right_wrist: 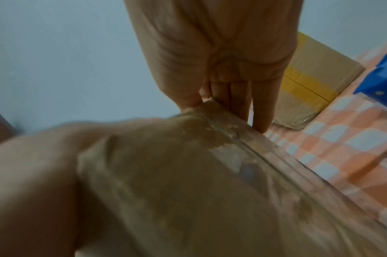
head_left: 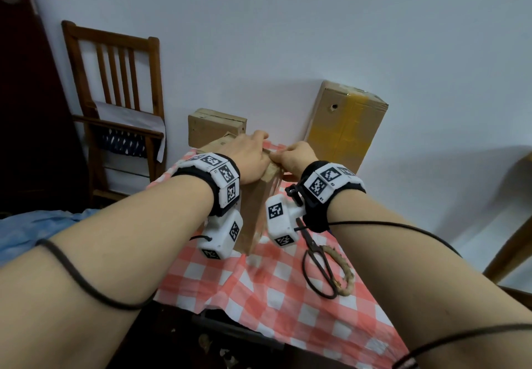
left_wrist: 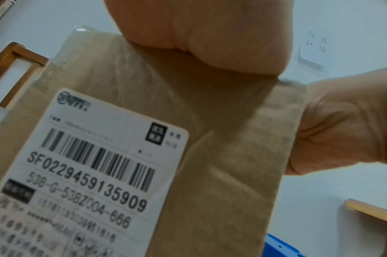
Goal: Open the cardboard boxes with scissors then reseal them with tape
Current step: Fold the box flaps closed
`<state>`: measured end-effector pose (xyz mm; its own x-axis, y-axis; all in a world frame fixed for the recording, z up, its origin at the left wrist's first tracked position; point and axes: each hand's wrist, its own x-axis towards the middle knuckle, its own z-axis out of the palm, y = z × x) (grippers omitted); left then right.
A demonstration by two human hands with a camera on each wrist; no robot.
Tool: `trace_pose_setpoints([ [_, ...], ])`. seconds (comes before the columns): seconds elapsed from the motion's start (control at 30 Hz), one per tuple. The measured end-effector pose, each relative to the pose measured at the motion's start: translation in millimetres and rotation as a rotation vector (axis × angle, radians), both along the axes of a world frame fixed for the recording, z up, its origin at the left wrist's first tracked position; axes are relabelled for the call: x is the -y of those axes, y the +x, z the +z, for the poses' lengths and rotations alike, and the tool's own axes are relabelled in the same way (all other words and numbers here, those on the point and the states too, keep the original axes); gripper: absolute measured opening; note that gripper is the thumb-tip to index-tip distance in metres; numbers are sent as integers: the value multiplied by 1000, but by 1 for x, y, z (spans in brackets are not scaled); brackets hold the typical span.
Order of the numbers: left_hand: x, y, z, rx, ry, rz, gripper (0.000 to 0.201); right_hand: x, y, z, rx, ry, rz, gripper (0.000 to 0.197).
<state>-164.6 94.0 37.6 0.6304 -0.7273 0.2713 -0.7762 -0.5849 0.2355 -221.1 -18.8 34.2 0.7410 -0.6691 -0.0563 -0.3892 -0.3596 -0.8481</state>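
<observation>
While the brown box (head_left: 256, 210) stands upright on the desk (head_left: 276, 282) with its checked cloth, the left hand (head_left: 247, 155) lies over its top with its grip closed on the box. The right hand (head_left: 296, 157) pinches the top edge beside it. Scissors (head_left: 319, 262) lie just right of the box.

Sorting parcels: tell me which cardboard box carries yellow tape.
The tall box at the back right, against the wall. The small box behind and the held box show none.
</observation>
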Motion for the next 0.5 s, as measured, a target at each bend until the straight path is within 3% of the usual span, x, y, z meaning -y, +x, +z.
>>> trace_pose_setpoints([
  [0.3,0,2,0,-10,26,5,55,6,2,4,-85,-42,56,45],
  [0.4,3,3,-1,-5,12,20,55,12,-11,12,-136,16,157,27],
  [0.5,6,4,-4,-18,14,8,55,12,-14,8,-73,90,118,19],
])
